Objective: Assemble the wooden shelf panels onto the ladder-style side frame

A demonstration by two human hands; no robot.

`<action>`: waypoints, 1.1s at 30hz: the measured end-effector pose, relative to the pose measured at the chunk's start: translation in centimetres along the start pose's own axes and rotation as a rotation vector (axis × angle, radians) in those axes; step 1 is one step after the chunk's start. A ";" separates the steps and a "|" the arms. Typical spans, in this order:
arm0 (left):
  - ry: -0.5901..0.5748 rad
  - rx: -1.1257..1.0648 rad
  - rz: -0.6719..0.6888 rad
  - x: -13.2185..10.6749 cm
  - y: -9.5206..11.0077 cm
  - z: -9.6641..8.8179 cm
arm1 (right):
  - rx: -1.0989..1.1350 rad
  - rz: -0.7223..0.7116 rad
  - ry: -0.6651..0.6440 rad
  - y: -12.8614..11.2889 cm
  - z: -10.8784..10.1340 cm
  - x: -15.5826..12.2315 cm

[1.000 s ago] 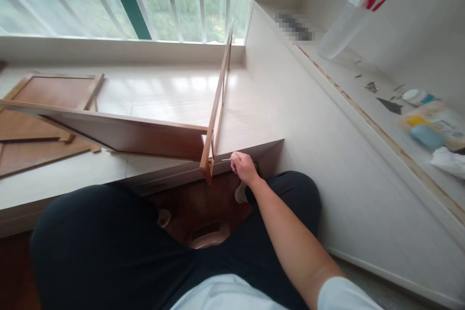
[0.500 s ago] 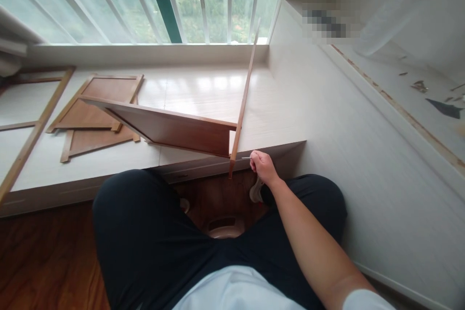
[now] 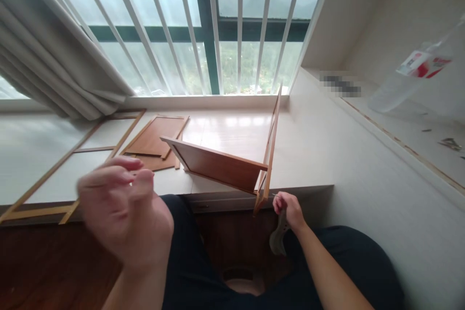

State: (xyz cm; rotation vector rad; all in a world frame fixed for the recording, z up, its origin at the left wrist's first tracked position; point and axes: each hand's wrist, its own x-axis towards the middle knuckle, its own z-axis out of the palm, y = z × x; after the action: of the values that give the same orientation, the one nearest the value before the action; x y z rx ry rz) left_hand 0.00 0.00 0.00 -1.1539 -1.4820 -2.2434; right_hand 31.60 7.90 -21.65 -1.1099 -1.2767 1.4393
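Note:
My left hand [image 3: 125, 208] is raised close to the camera over my left thigh, somewhat blurred. Its fingertips and thumb are pinched together, and I cannot make out what is in them. By the front edge of the white sill, my right hand [image 3: 288, 209] is closed on a thin metal rod [image 3: 275, 195] that points left. Its tip is near the lower end of a narrow wooden frame [image 3: 275, 143] standing on edge. A brown wooden panel [image 3: 218, 162], also on edge, meets this frame near its lower end.
Several framed wooden panels [image 3: 160, 135] lie stacked on the white sill [image 3: 301, 164]. A long open wooden frame [image 3: 125, 135] rests further left, overhanging the edge. A grey curtain [image 3: 54, 53] hangs before the barred window. On the right-hand shelf stands a plastic bottle [image 3: 399, 82] near small metal parts [image 3: 450, 144].
The view has tilted up and shifted left, bringing in the curtain and more window. My left hand has come into view, pinched. My right hand keeps the rod by the wooden frame.

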 end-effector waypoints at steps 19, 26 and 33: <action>-0.144 0.083 -0.801 -2.9 -22.9 1.0 | -0.047 -0.540 0.343 -7.1 4.0 -2.5; -0.241 0.016 -0.770 -3.3 -22.8 1.5 | -0.362 -0.786 0.080 -12.0 7.8 -2.3; -0.429 -0.009 -0.709 -3.6 -22.5 2.2 | -0.582 -0.815 0.209 -11.3 8.5 -0.1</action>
State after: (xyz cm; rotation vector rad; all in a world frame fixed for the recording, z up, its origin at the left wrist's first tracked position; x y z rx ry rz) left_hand -9.05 11.57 -17.51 -1.3225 -2.3574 -2.5113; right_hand 23.91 6.95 -9.80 -0.8827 -1.7603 0.3442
